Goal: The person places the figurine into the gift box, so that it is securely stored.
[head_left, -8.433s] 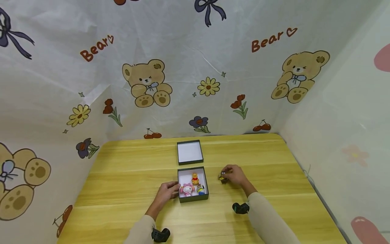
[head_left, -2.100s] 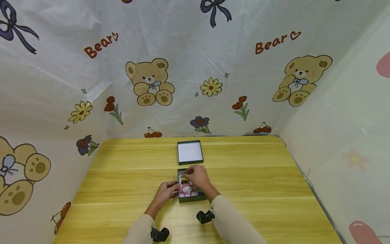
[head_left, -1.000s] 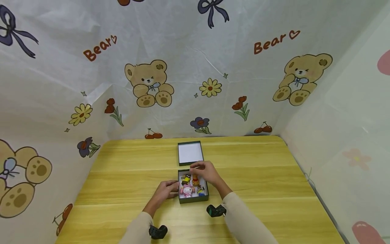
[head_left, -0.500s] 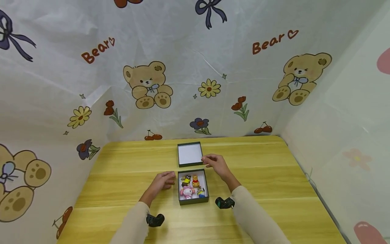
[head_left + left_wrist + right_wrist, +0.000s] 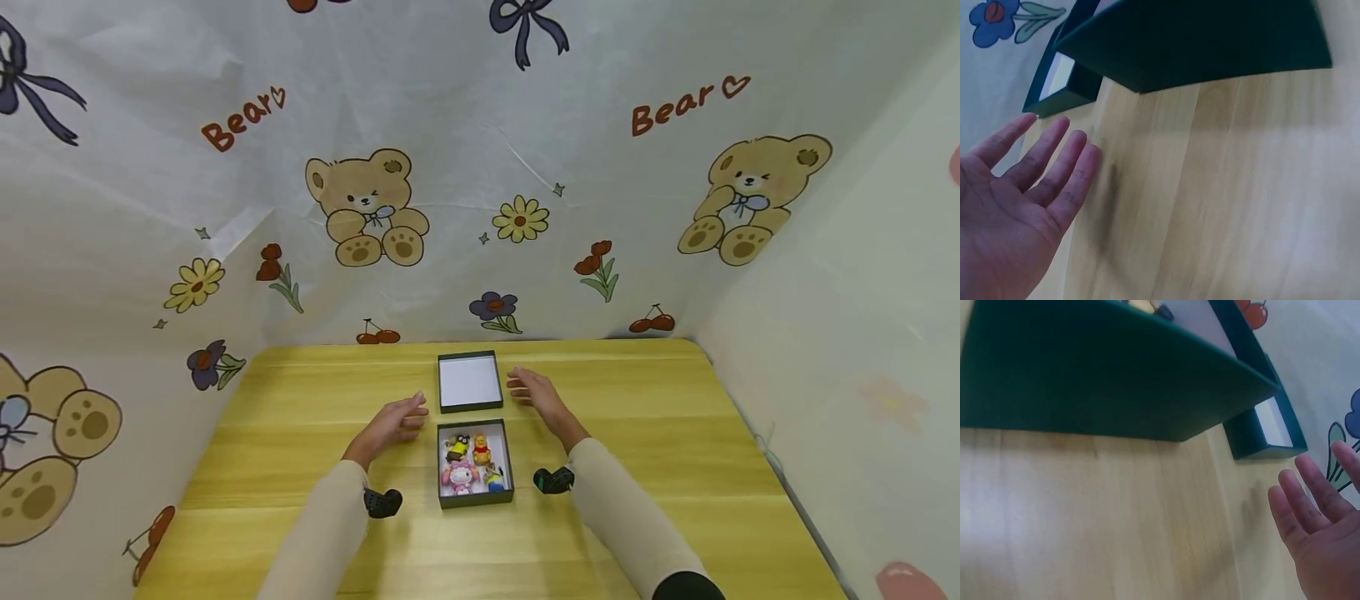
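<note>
A dark green box [image 5: 475,500] with a white inside stands on the table. In it lie a Minion figure [image 5: 457,447], a Winnie the Pooh figure [image 5: 482,451], a pink figure with a bow [image 5: 461,476] and a small blue and yellow figure [image 5: 493,478]. Behind the box is its lid [image 5: 470,381], white inside facing up. My left hand [image 5: 390,427] hovers left of box and lid, fingers extended, holding nothing. On the other side, my right hand [image 5: 538,395] is just right of the lid, also holding nothing. Both wrist views show straight, spread fingers apart from the green walls.
The wooden table [image 5: 637,417] reaches back to a wall sheet [image 5: 450,108] printed with bears and flowers. Another sheet [image 5: 847,333] borders the table on the right. A black device [image 5: 384,503] sits on each wrist.
Earlier my right hand carried the Minion from the table into the box and let go. Since then it has moved back toward the lid's right side. My left hand has left the box's side and moved forward.
</note>
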Motion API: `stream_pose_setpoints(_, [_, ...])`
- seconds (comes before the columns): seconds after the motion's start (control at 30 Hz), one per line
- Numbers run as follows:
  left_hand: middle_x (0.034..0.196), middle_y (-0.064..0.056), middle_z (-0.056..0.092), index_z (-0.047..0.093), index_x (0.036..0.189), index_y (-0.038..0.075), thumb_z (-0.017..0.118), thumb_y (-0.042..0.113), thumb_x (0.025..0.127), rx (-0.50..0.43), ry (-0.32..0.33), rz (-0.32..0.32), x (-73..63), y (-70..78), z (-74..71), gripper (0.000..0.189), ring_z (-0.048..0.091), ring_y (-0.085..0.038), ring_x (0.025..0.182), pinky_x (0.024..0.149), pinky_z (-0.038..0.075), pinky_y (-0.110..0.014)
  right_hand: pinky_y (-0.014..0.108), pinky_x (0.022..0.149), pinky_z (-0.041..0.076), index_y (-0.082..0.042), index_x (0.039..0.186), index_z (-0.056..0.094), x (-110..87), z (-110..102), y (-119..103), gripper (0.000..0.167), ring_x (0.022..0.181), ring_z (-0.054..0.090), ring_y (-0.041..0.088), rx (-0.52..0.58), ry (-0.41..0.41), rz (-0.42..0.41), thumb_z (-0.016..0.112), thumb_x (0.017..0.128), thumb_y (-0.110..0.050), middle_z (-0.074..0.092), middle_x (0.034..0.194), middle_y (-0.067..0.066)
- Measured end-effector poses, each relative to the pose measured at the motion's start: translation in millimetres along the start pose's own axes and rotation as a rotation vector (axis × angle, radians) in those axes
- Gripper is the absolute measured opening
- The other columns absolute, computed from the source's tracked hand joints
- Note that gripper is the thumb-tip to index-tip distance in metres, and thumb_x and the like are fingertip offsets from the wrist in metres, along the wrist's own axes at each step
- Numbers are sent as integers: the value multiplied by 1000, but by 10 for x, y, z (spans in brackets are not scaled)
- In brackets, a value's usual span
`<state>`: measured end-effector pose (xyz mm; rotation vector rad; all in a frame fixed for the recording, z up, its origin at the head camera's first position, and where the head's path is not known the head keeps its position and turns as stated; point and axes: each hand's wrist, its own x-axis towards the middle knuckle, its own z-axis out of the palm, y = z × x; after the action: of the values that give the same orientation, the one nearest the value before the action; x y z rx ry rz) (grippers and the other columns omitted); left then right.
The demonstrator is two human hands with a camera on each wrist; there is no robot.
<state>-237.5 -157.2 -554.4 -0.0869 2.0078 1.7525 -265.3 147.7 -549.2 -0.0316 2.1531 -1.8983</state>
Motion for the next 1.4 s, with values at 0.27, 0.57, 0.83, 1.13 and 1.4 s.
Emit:
stream_pose_setpoints(0.27, [142,-27,44,35,144,-7,32,65,96,-27,-18,34,123,84,-49,87,47,-40,126,102,44,-47,55,107,35,6,144,35,118,-9,82,81,129,41,46,100,-28,86,27,99,-60,39,143,31])
stream_pose_setpoints(0.57, [146,-25,39,33,146,-5,29,73,92,-133,-36,-19,207,224,83,95,42,-42,130,106,38,-52,55,112,27,5,150,22,96,62,141,78,138,28,44,189,-99,64,24,101,-57,27,151,28])
stream_pose_setpoints(0.83, [148,-26,33,30,147,-6,32,71,92,-166,-25,-29,257,250,152,94,37,-43,133,109,34,-52,54,115,19,6,151,15,83,122,143,77,142,18,42,220,-147,39,22,103,-54,17,156,24])
stream_pose_setpoints(1.13, [152,-28,23,24,146,-11,34,71,91,-195,-6,-21,310,192,231,100,25,-46,138,113,29,-49,56,113,24,7,150,15,109,196,150,81,140,22,44,241,-117,52,27,101,-57,17,156,24])
stream_pose_setpoints(1.4, [147,-35,25,21,144,-17,31,55,101,-190,5,-17,314,214,279,85,26,-49,136,114,25,-52,57,110,28,7,150,18,115,201,168,81,137,28,45,243,-89,61,29,100,-57,23,154,25])
